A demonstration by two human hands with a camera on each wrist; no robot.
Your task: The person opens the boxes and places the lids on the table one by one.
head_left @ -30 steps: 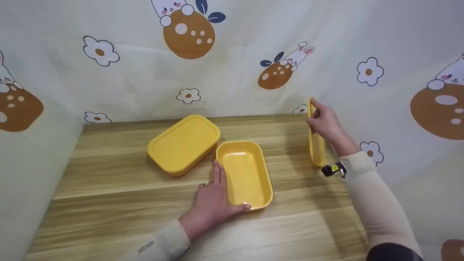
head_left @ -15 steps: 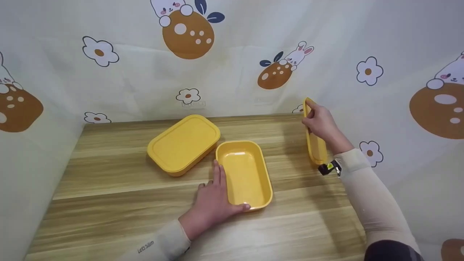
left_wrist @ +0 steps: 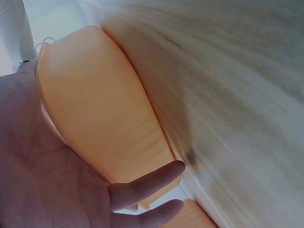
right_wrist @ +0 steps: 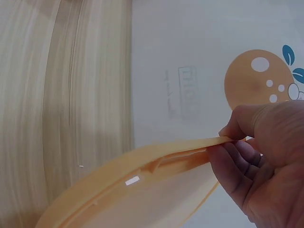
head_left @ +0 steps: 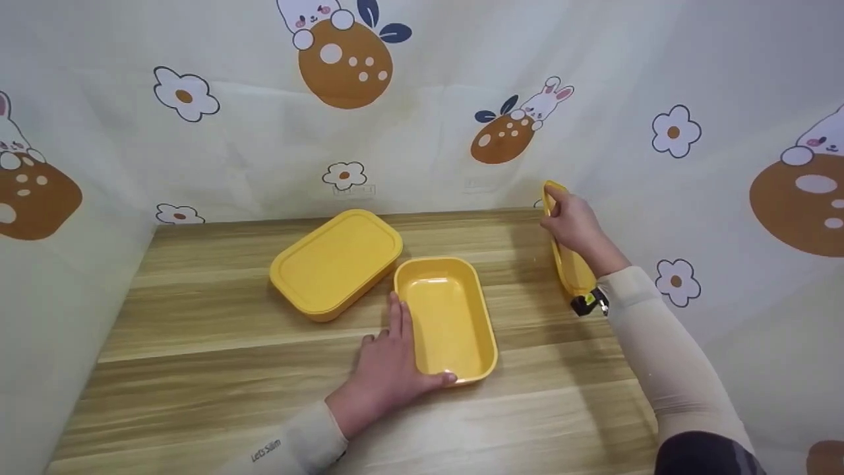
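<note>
A yellow rectangular lunch box [head_left: 445, 323] stands uncovered on the table. My left hand [head_left: 390, 373] rests against its near left corner, two fingers laid straight along the left wall and the thumb across the near rim. The left wrist view shows the palm beside the box's outer wall [left_wrist: 102, 107]. Over at the right, my right hand [head_left: 575, 225] pinches a yellow lid [head_left: 573, 267] by its far end and holds it on edge, tilted. In the right wrist view, thumb and fingertips grip the lid's rim [right_wrist: 156, 147], its grooved underside partly showing.
A second yellow lunch box [head_left: 336, 264], with its lid on, sits behind and left of the uncovered one, nearly touching it. The wood-grain table [head_left: 217, 389] meets a patterned cloth backdrop [head_left: 422, 119] at the back and both sides.
My right hand has shifted slightly left with the lid, whose upper end has tipped left so more of its face shows. The left hand and both boxes have stayed put.
</note>
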